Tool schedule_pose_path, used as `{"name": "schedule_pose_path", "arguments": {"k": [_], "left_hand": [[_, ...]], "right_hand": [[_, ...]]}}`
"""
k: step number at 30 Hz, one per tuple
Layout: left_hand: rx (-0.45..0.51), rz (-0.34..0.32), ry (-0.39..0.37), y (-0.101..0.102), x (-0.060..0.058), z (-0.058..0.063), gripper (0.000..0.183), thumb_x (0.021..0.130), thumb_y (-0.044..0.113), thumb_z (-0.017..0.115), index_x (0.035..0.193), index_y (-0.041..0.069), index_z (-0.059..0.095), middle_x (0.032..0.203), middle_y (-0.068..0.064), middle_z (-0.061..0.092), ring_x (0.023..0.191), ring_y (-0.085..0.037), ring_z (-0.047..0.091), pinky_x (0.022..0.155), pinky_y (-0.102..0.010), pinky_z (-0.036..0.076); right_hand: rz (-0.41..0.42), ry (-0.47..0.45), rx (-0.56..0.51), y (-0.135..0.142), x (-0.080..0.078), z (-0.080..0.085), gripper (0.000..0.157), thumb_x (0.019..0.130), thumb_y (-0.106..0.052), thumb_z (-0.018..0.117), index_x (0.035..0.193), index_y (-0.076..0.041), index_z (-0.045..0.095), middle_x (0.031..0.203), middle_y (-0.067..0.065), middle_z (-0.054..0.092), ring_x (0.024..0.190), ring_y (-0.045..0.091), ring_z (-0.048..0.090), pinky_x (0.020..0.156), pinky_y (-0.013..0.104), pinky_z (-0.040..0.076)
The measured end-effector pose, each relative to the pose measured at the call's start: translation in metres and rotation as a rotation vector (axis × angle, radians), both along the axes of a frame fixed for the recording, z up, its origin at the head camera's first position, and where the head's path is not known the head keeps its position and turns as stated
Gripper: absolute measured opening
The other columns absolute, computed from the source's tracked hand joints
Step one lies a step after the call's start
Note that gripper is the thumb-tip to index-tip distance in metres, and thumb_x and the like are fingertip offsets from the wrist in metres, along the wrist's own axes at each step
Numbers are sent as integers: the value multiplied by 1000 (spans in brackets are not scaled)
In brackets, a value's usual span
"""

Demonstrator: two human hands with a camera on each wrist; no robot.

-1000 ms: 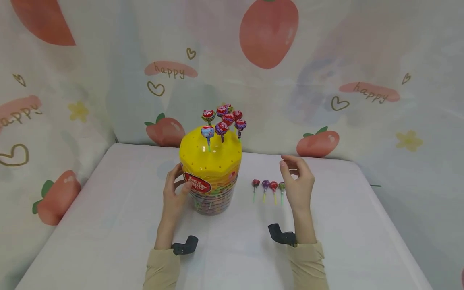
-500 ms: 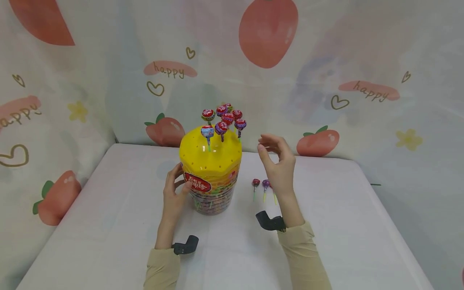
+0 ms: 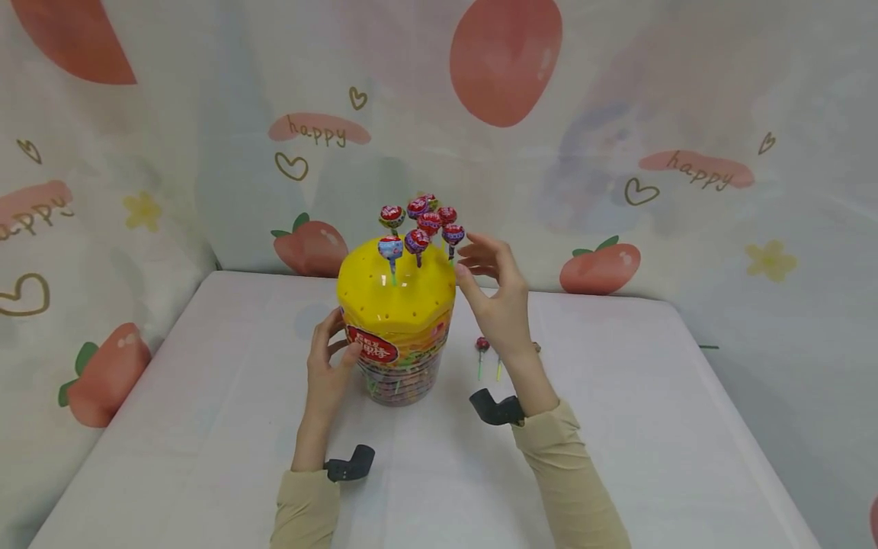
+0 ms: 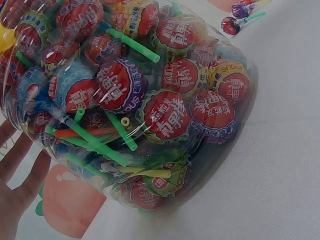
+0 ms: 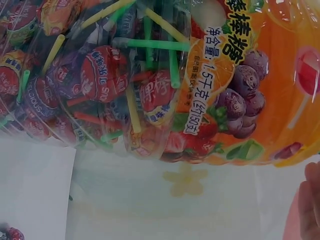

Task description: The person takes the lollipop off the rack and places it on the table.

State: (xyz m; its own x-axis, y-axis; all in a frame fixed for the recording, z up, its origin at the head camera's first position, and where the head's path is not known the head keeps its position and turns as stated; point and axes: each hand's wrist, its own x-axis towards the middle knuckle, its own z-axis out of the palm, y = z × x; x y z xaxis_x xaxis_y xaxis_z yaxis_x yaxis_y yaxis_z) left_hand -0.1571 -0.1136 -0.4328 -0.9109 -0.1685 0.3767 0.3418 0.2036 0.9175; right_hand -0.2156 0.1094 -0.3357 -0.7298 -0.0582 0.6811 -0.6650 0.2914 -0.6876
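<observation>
A big clear jar [image 3: 414, 374] of lollipops with a yellow lid [image 3: 370, 293] stands on the table. Several wrapped lollipops stick up from holes in the lid, among them a purple one [image 3: 453, 235] at its right edge. My left hand [image 3: 328, 370] holds the jar's left side, thumb on the front; in the left wrist view its fingers [image 4: 30, 172] meet the plastic. My right hand [image 3: 495, 297] hovers beside the lid, fingers bent and thumb apart with nothing between, fingertips close to the purple lollipop. In the right wrist view, only fingers [image 5: 311, 200] show by the lid.
Loose lollipops lie on the white table [image 3: 425, 473] right of the jar: a dark red one [image 3: 482, 345] in full view, others partly hidden by the right hand and wrist. A fruit-print cloth [image 3: 439, 160] hangs behind. Each wrist wears a black camera [image 3: 353, 463].
My right hand has moved left and away from me, from over the loose lollipops to the lid's right edge. The left hand and the jar have stayed put.
</observation>
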Motion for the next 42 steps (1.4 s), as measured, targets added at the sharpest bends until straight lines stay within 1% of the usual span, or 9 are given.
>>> {"name": "schedule_pose_path", "arguments": {"k": [5, 14, 22, 25, 30, 33, 36, 38, 42], "left_hand": [[6, 2, 6, 0, 0, 0, 60, 87, 2, 56, 144, -1, 36, 140, -24, 43, 120, 3, 37, 104, -60, 39], [-5, 3, 18, 0, 0, -1, 60, 87, 2, 56, 144, -2, 36, 140, -26, 42, 118, 7, 37, 104, -60, 39], [-5, 1, 26, 0, 0, 0, 60, 87, 2, 56, 144, -3, 36, 140, -26, 42, 117, 11, 37, 104, -60, 40], [-11, 3, 16, 0, 0, 1, 60, 88, 2, 56, 144, -1, 36, 140, -24, 43, 118, 11, 37, 104, -50, 43], [-29, 5, 5, -1, -1, 1, 60, 88, 3, 56, 145, 0, 36, 141, -22, 44, 119, 9, 38, 101, -25, 42], [-31, 10, 2, -1, -2, 0, 61, 88, 3, 57, 145, 0, 36, 141, -21, 44, 120, 7, 38, 101, -26, 42], [-25, 13, 2, -1, -2, -1, 61, 87, 1, 57, 145, 0, 36, 141, -22, 44, 121, 4, 39, 103, -37, 44], [-21, 12, 0, 0, -2, -2, 61, 87, 1, 57, 145, 0, 36, 141, -22, 44, 121, 2, 39, 103, -40, 43], [-20, 10, 1, -1, -3, -3, 61, 87, 0, 57, 145, 0, 36, 141, -22, 44, 121, 3, 39, 102, -31, 42]], "right_hand": [[8, 4, 13, -6, -3, 5, 44, 90, -9, 63, 132, -4, 50, 113, 19, 62, 100, 28, 61, 89, 44, 52], [-22, 6, 18, -12, -7, 12, 39, 92, -11, 62, 129, -4, 53, 105, 17, 64, 93, 24, 60, 81, 21, 49], [-29, 30, 24, -12, -9, 16, 33, 93, -13, 60, 124, -1, 54, 98, 16, 65, 88, 22, 61, 78, 20, 49], [-34, 34, 27, -12, -9, 17, 32, 93, -12, 60, 123, -1, 54, 98, 16, 66, 87, 21, 61, 79, 20, 49], [-44, 49, 9, -11, -9, 20, 33, 93, -12, 60, 123, -1, 55, 100, 16, 65, 88, 21, 61, 81, 20, 49], [-42, 51, -6, -11, -9, 21, 32, 93, -11, 60, 123, -1, 55, 100, 17, 64, 88, 18, 60, 82, 21, 49], [-40, 54, -29, -11, -8, 22, 32, 93, -10, 60, 123, -1, 54, 100, 17, 64, 87, 13, 59, 82, 21, 49], [-39, 61, -45, -10, -7, 22, 31, 93, -9, 59, 123, 0, 54, 100, 17, 65, 87, 8, 59, 82, 20, 49], [-33, 65, -68, -6, -4, 22, 31, 93, -9, 59, 122, 1, 54, 101, 18, 66, 87, 4, 60, 81, 19, 50]]}}
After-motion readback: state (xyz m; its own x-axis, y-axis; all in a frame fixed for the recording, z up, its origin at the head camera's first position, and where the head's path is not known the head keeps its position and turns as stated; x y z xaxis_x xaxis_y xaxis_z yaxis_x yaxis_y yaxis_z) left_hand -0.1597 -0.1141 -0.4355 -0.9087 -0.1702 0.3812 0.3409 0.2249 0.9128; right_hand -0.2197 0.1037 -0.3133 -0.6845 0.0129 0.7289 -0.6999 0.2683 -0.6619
